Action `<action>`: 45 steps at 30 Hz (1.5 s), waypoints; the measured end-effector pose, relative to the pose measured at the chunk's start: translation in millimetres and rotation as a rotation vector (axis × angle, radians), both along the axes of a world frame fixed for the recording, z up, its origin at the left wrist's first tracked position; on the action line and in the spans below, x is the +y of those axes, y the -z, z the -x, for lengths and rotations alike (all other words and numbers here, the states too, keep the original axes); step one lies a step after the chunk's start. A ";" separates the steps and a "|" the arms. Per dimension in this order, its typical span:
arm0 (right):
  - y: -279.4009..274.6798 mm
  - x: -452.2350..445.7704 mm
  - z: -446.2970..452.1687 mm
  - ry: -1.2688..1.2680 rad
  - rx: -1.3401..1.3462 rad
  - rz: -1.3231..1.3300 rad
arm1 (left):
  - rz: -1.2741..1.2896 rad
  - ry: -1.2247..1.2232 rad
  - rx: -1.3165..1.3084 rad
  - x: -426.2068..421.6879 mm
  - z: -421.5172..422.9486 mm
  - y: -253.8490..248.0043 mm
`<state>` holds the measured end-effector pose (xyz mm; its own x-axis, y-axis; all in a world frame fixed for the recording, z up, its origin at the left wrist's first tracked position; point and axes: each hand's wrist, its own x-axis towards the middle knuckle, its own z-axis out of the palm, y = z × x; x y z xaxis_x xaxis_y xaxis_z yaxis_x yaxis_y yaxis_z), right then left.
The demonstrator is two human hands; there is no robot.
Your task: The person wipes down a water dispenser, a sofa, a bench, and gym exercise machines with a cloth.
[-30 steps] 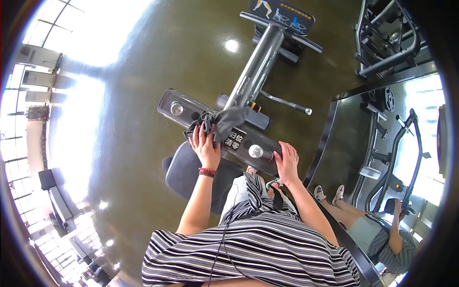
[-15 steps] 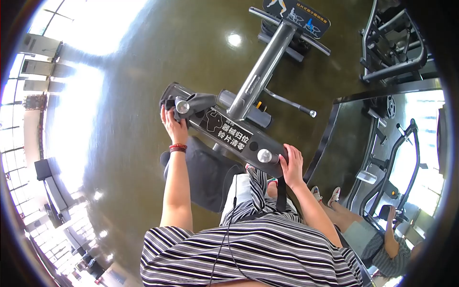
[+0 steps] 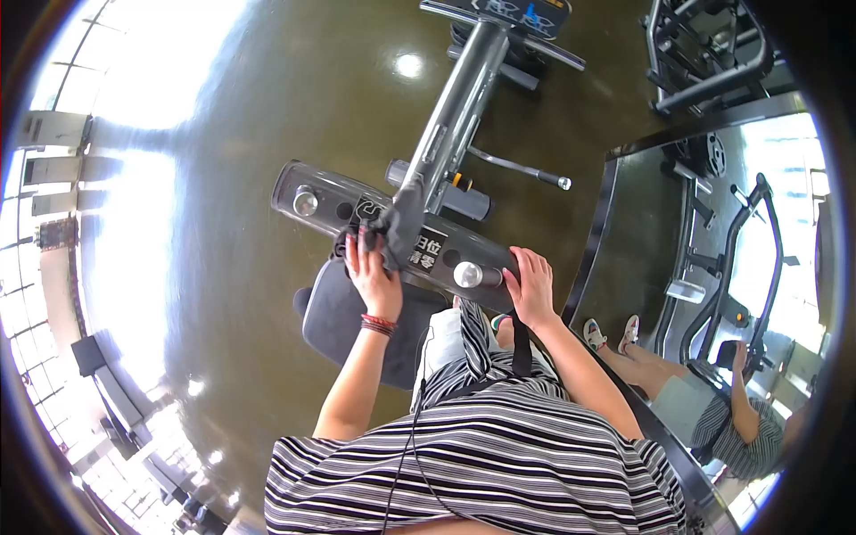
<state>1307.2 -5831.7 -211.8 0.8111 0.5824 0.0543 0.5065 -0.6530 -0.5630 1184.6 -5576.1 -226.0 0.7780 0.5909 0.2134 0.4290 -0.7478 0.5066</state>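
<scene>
A dark grey cloth is bunched under the fingers of my left hand, which presses it on the middle of a grey metal crossbar of a gym machine. The cloth covers part of the black label with white characters. My right hand grips the crossbar's right end, thumb on the near side and fingers over the far edge. Beside that hand a round silver-capped peg sticks up. Another silver-capped peg stands near the left end.
A grey padded seat is below the crossbar. From the crossbar a metal beam runs away to a footplate end with a sign. A handle lever juts right. On the right stand a large mirror and a black machine frame.
My left hand has slid the cloth rightward along the crossbar, from the left peg to the middle label, uncovering the left peg. My right hand stays at the right end. The view has shifted slightly.
</scene>
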 end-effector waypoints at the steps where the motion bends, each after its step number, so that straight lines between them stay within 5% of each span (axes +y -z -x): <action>1: -0.1 0.7 0.1 0.001 0.000 -0.003 | 0.003 0.042 0.056 -14.6 0.2 -6.7; 8: -0.3 -3.1 -0.8 0.024 0.041 -0.015 | 0.026 0.429 0.303 -76.0 16.1 -12.1; 20: 24.6 -61.1 16.4 0.345 0.402 -0.290 | 0.070 0.757 -0.081 -87.1 13.2 -7.6; 29: 49.6 -135.1 44.0 0.623 0.522 -0.249 | 0.000 1.069 -0.025 -149.3 -26.1 -10.4; 33: 53.1 -142.6 46.3 0.630 0.526 -0.242 | -0.153 0.916 0.071 -181.1 -77.3 -19.7; 41: 26.2 -120.6 32.6 0.567 0.619 -0.391 | 0.009 0.823 0.086 -182.5 -87.2 -23.6; 45: 6.3 -78.3 26.2 0.245 0.498 -0.499 | 0.220 0.801 0.050 -180.1 -66.8 -41.8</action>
<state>1280.9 -5910.1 -218.2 0.9122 0.3838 -0.1433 -0.0137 -0.3211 -0.9469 1251.5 -5756.2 -184.2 0.9864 -0.1211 0.1114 -0.1646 -0.7225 0.6715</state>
